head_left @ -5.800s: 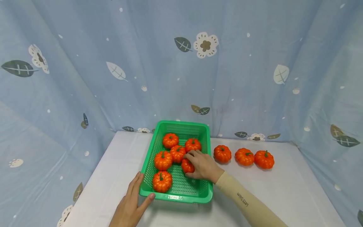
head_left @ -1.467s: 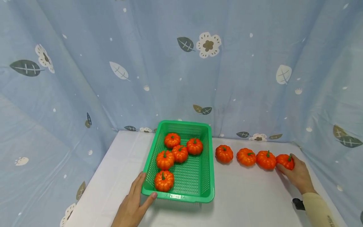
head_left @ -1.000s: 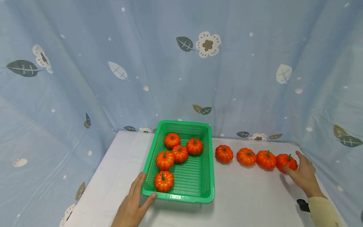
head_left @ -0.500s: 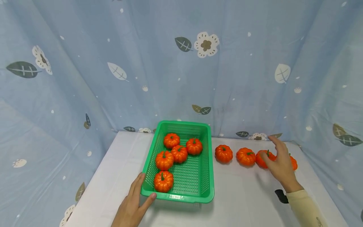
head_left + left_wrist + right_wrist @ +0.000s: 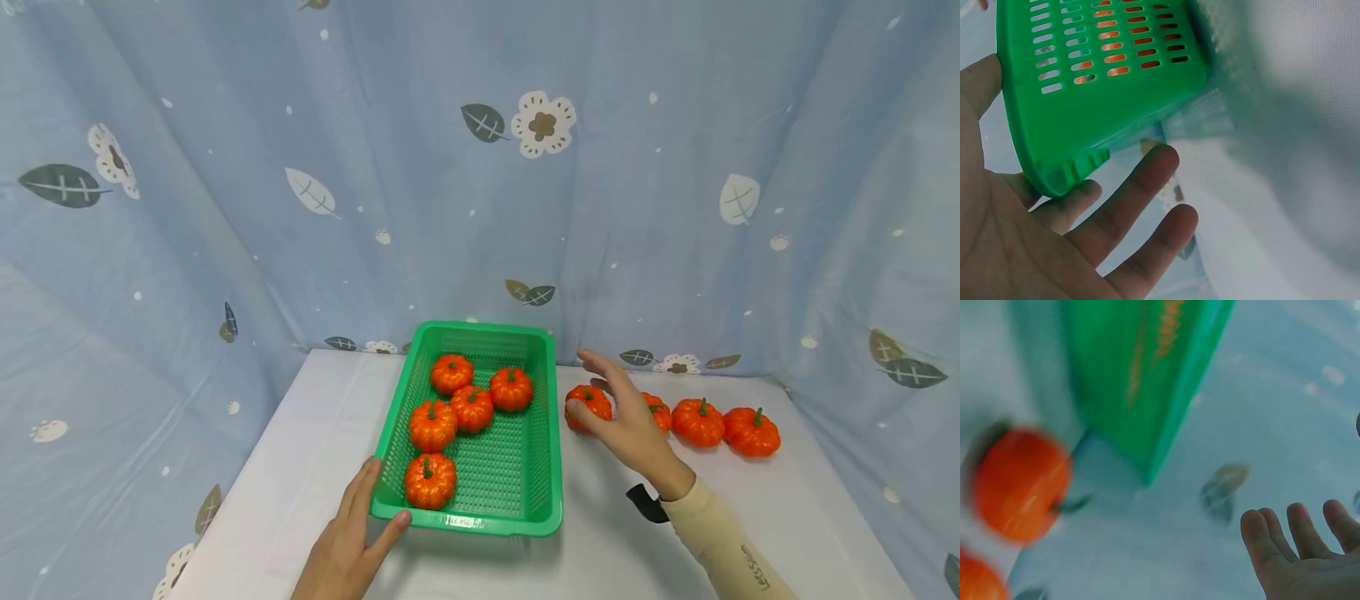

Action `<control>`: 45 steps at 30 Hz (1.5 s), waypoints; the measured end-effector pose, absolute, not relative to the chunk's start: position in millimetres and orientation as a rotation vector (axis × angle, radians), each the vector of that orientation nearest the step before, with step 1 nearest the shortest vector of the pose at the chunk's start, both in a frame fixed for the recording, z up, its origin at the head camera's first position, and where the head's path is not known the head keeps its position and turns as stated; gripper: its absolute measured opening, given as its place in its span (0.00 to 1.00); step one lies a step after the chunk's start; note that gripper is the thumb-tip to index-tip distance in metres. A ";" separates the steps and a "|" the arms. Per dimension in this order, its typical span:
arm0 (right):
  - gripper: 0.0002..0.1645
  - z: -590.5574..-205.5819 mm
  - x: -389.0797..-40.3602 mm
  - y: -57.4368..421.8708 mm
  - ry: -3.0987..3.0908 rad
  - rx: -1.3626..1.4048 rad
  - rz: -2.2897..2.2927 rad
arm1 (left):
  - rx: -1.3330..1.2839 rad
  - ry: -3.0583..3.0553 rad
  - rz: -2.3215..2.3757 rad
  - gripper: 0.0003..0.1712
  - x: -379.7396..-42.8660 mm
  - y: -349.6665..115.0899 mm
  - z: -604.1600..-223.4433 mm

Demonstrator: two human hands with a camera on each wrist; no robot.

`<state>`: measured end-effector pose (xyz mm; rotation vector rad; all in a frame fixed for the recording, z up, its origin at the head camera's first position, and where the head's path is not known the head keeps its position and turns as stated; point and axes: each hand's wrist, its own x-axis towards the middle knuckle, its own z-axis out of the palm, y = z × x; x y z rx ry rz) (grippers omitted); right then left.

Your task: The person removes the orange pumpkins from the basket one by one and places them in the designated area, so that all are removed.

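Note:
In the head view a green plastic basket [image 5: 498,483] stands mid-table. Inside it lie several small orange pumpkins [image 5: 432,427] with green stems. My left hand [image 5: 341,537] touches the basket's near left corner; the left wrist view shows its fingers [image 5: 1141,194] loosely extended around the rim. My right hand [image 5: 630,429], fingers spread and holding nothing, hovers by the leftmost pumpkin [image 5: 588,400] of a row right of the basket. It partly covers the second pumpkin [image 5: 660,414]. Farther right sit two more pumpkins, one [image 5: 697,422] beside the other [image 5: 752,432]. The right wrist view is blurred.
A white cloth covers the table [image 5: 330,400]. Behind and on both sides hangs a blue curtain [image 5: 420,208] with leaf and flower prints. A black object [image 5: 647,504] is at my right wrist, beside the beige sleeve [image 5: 720,533].
My right hand took a pumpkin from the basket, set it at the row's right end and let go. It has since swung left toward the basket. My left hand has stayed at the corner.

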<state>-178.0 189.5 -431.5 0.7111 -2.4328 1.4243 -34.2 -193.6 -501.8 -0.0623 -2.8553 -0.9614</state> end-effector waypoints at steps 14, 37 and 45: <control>0.45 -422.3 -173.0 88.2 -2.505 0.959 1.499 | -0.055 -2.868 -0.968 0.49 -34.0 -193.4 -500.8; 0.57 -463.6 -211.6 14.0 -3.003 1.012 1.384 | -0.046 -2.871 -0.978 0.48 -33.0 -193.6 -503.2; 0.54 -469.2 -210.8 3.5 -3.089 0.991 1.277 | -0.036 -2.878 -0.981 0.48 -32.6 -192.4 -502.6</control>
